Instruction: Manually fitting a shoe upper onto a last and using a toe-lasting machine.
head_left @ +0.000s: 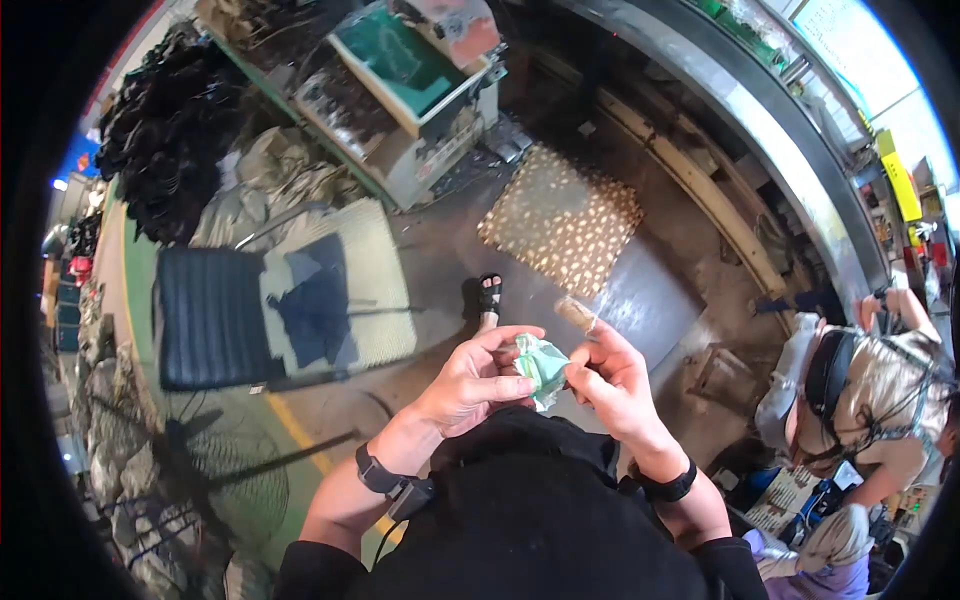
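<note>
A crumpled pale green and white wrapper [542, 370] is held up in front of my body, between both hands. My left hand [478, 380] grips its left side, the thumb lying across the front and the fingers behind. At its right edge my right hand [612, 385] pinches the wrapper between thumb and curled fingers. A small tan, brownish piece [575, 315] sticks up by the right index finger; whether it is held or wrapped on the finger I cannot tell. Anything inside the wrapper is hidden.
Ahead lies a spotted brown mat [562, 220]. To the left stands a chair with a black ribbed back [212, 318] near a heap of black material [175, 130]. A machine with a green-lined tray [400, 60] is beyond. At right another person [880, 390] works by a bench.
</note>
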Tool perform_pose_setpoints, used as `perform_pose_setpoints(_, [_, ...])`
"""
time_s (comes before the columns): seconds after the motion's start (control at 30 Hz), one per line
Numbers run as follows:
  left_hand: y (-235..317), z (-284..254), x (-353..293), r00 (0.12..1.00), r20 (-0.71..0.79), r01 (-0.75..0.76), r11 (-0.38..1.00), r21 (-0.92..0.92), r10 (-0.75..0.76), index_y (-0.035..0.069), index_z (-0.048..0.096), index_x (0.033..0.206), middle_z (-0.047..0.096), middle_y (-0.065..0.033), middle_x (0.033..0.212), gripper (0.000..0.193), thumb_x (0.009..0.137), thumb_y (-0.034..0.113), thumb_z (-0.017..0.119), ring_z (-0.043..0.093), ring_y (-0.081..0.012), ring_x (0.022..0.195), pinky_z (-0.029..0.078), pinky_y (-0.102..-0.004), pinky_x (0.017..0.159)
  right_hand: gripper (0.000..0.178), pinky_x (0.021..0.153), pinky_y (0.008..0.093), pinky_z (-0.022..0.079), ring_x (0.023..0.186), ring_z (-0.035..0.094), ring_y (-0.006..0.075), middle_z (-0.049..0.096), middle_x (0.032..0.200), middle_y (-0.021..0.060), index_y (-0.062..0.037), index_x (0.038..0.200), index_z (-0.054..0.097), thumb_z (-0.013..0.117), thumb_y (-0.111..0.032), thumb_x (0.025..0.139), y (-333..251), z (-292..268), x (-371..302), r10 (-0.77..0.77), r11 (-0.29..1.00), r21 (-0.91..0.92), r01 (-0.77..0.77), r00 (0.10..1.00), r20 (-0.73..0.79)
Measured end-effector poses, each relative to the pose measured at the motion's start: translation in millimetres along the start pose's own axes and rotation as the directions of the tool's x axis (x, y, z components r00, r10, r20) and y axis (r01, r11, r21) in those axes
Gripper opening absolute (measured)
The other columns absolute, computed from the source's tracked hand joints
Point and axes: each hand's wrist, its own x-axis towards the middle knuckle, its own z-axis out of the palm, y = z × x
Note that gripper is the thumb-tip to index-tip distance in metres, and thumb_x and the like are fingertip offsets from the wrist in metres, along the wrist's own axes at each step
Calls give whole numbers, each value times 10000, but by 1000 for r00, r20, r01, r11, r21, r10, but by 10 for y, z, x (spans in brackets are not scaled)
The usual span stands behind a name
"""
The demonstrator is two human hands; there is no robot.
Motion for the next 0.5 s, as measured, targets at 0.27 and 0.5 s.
perform_pose_setpoints(0.27, [1838,-65,1840,988,150,-27,999,28,23,34,545,1429,627,-7,1103,615,858,-80,745,676,-134,998,589,-294,858,648,619,211,410,705,527,49,635,867,25,-138,1546,400,649,3,964,-989,-471,1958,-77,989,-135,62,991,-106])
perform_pose_setpoints(0.5, [2789,88,3384,987,114,88,970,227,-116,38,463,1508,658,-60,1137,641,917,-79,680,663,-155,1043,564,-308,939,631,560,217,428,637,537,73,616,809,25,-89,1511,450,662,31,929,-1428,-1099,3333,-189,981,-19,191,944,-272])
